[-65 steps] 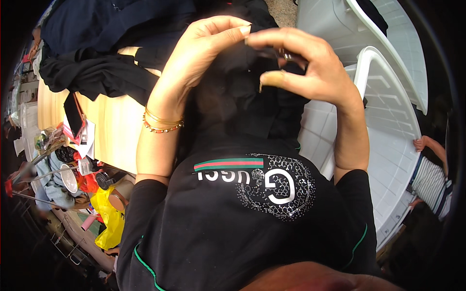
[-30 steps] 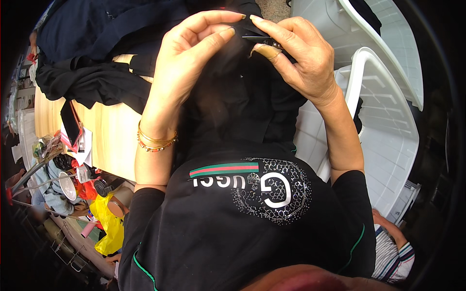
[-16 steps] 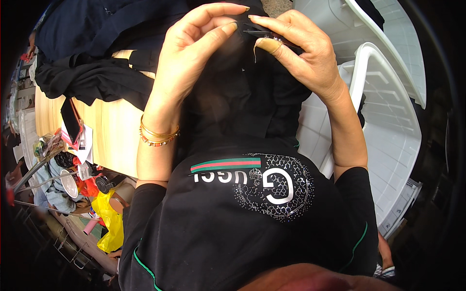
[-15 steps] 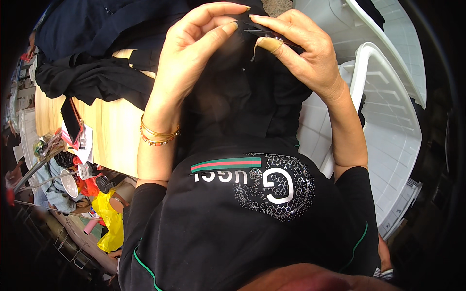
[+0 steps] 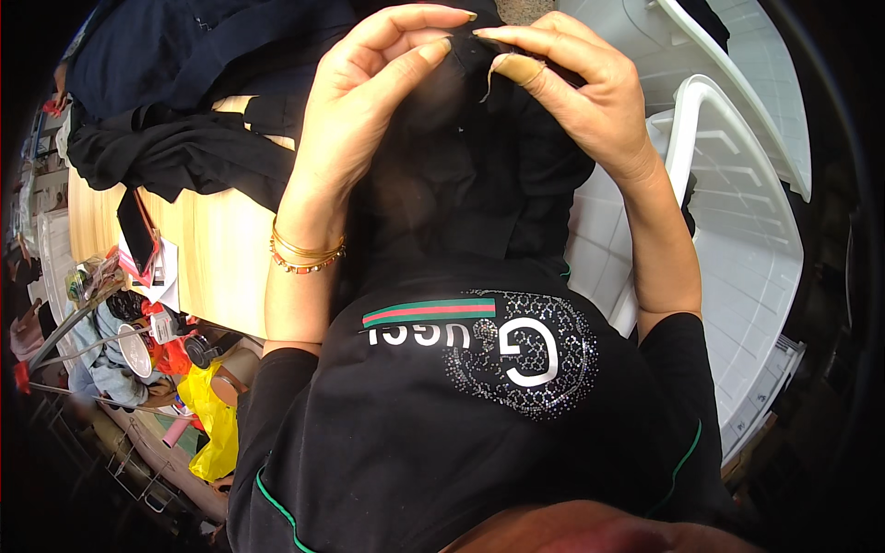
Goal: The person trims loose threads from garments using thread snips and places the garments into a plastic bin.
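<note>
Black cloth (image 5: 468,55) lies over my lap and rises between both hands at the top of the view. My left hand (image 5: 359,92) has curled fingers, its thumb and index fingertip on the cloth from the left. Facing it, my right hand (image 5: 595,101) is bent round with thumb and index fingertip at the same cloth. A tan wrap (image 5: 519,67) covers that thumb's tip, and a loose thread (image 5: 489,85) dangles beside it. The small dark thread snips seen earlier in my right hand do not show now. Gold and red bracelets (image 5: 306,253) circle my left wrist.
Left of me is a light wooden table (image 5: 217,263) with dark garments (image 5: 184,152) and a phone-like dark device (image 5: 138,230). Below it are a yellow bag (image 5: 210,424) and mixed small items. White plastic bins (image 5: 737,249) stand close on my right.
The thread snips that stuck out between my right thumb and fingers have gone from sight. My right thumb and fingers have shifted slightly; my left hand stays nearly still.
</note>
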A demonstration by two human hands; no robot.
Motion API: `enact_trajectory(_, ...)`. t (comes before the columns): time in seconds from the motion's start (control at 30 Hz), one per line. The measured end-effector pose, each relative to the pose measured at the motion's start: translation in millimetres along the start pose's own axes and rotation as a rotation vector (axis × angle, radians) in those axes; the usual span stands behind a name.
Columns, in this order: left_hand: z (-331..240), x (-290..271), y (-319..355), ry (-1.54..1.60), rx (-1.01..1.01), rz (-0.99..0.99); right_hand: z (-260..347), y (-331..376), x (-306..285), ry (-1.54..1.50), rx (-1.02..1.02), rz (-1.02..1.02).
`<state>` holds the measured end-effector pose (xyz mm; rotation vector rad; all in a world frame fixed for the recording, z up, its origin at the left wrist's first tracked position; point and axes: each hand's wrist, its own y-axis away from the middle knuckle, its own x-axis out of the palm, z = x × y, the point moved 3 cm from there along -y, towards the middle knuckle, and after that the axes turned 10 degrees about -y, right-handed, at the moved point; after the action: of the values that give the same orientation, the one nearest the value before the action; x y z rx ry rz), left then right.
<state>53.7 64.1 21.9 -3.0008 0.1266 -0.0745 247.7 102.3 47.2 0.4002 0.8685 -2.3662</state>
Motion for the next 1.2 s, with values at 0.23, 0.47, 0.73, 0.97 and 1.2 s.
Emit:
enact_trajectory(0.23, -8, 4, 9, 0.061, -0.142, 0.112, -16, 5, -10, -0.332, 0.316, -0.045)
enact_trajectory(0.47, 17, -13, 33, 0.170, -0.310, 0.066, -31, 6, -25, -0.265, 0.473, -0.202)
enact_trajectory(0.73, 12, -10, 29, 0.160, -0.246, 0.009, -4, -1, -13, 0.043, 0.106, -0.057)
enact_trajectory(0.97, 9, -4, 25, 0.126, -0.223, 0.042, 1, -3, 4, 0.008, -0.008, 0.092)
enact_trajectory(1.2, 8, -3, 22, 0.041, -0.214, 0.066, -1, -4, 2, 0.034, -0.066, 0.122)
